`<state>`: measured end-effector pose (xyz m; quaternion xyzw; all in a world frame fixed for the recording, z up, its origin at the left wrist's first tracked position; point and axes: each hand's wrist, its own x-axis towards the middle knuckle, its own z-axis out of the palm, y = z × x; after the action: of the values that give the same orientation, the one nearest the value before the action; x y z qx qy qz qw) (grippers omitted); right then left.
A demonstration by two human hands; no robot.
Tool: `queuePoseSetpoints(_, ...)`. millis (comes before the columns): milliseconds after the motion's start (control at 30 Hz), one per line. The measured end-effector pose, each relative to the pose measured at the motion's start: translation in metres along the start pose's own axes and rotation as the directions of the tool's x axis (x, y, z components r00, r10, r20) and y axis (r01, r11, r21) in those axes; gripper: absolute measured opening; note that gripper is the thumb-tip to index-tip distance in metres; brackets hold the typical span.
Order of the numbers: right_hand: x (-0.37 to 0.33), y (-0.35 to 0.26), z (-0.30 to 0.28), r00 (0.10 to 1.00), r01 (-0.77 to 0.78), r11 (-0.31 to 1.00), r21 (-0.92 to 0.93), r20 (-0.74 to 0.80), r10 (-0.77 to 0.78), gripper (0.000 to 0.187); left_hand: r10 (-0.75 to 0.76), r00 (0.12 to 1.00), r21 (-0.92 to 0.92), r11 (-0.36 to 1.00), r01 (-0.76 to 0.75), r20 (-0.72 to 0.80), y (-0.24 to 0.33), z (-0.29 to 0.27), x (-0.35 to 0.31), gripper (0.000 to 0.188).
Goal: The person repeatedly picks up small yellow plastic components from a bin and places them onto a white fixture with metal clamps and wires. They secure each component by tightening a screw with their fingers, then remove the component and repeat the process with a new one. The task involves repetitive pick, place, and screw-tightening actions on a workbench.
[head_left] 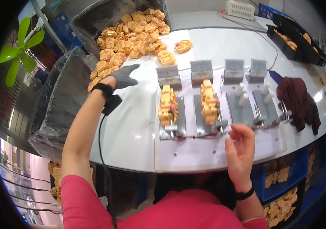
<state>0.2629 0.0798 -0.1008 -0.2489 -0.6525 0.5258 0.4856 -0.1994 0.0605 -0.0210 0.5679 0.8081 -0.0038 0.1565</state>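
Note:
My left hand (124,77), in a grey glove, reaches to the edge of a heap of yellow-orange moulded plastic parts (136,36). Its fingers are spread, and I see nothing in them. My right hand (241,150) is bare and hovers at the front of a test board, fingers loosely bent and apart from the thumb, holding nothing visible. Just left of it, one yellow-orange part (209,101) sits on a grey fixture by a metal clamp (221,126). A similar part (168,105) occupies the leftmost fixture. The two right fixtures bear only white pegs (243,100).
Several analog meters (201,70) stand behind the fixtures. A dark cloth (296,99) lies at the right. Black bins (298,42) and a white instrument box (240,10) are at the back. Left are a plastic-lined bin (63,103) and a green fan (20,52); blue crates (291,171) sit below.

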Motion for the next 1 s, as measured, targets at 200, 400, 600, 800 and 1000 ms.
queuePoseSetpoints(200, -0.002, 0.0, -0.001, 1.0, -0.02, 1.0, -0.014, -0.024, 0.02, 0.046, 0.19, 0.977, 0.146, 0.974, -0.174, -0.099, 0.024, 0.013, 0.129, 0.092)
queuePoseSetpoints(400, -0.001, -0.004, -0.001, 1.0, -0.015, 0.999, -0.04, -0.016, 0.015, 0.047, 0.097, 0.995, 0.208, 0.974, -0.089, -0.029, 0.025, 0.046, 0.155, 0.086)
queuePoseSetpoints(600, -0.003, -0.001, 0.0, 1.0, 0.007, 1.0, -0.016, -0.016, -0.007, 0.047, -0.2, 0.973, 0.222, 0.949, 0.222, -0.117, 0.025, 0.043, 0.077, 0.079)
queuePoseSetpoints(800, -0.001, 0.003, 0.0, 1.0, 0.017, 1.0, 0.001, 0.012, -0.017, 0.043, -0.344, 0.917, 0.127, 0.919, 0.373, -0.204, -0.003, 0.07, -0.013, 0.076)
queuePoseSetpoints(1000, 0.0, 0.003, 0.0, 1.0, 0.023, 0.999, 0.023, -0.003, -0.023, 0.038, -0.49, 0.859, -0.088, 0.872, 0.482, -0.151, -0.013, 0.09, -0.085, 0.075)
